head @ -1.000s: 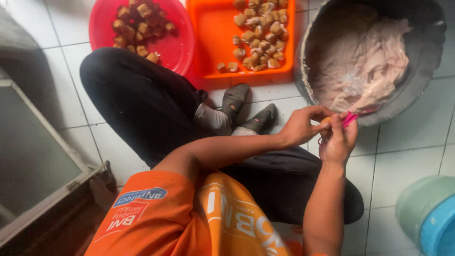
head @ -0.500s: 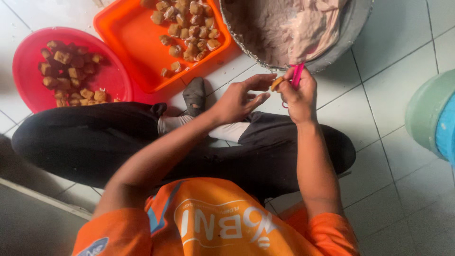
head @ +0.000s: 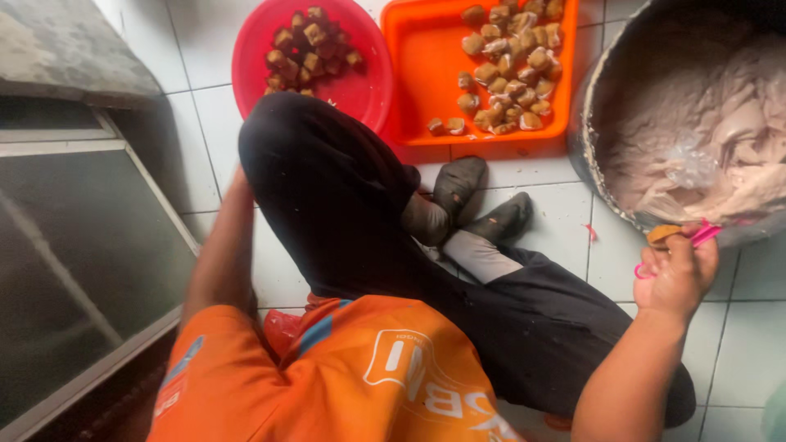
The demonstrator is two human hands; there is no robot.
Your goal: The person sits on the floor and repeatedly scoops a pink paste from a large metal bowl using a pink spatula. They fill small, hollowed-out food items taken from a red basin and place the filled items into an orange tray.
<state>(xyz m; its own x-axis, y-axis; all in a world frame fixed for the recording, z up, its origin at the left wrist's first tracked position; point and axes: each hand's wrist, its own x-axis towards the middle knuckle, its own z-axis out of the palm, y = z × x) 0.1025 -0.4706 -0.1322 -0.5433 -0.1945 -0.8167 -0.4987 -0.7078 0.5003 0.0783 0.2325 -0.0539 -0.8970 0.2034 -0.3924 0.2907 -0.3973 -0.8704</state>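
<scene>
**Right hand holds a pink tool and a brown piece at the rim of the metal bowl**

Head view: The right hand (head: 676, 274) is raised at the near rim of the big metal bowl (head: 591, 123), which holds pale paste (head: 720, 155). Its fingers (head: 684, 245) are curled closed around a thin pink tool (head: 702, 236), and a small brown piece (head: 661, 234) sits at the fingertips, just beside the bowl's edge. The left hand is hidden: the left arm (head: 219, 254) runs down behind the black-trousered knee (head: 315, 172), so I cannot tell whether those fingers are open or closed. The person sits cross-legged on the white tiled floor (head: 565, 213) in an orange shirt (head: 344, 376). Beyond the knee stand a round red basin (head: 360, 86) and an orange tray (head: 422, 98), side by side, each holding brown fried cubes (head: 508, 57). A grey metal frame (head: 82, 245) lies to the left.
</scene>
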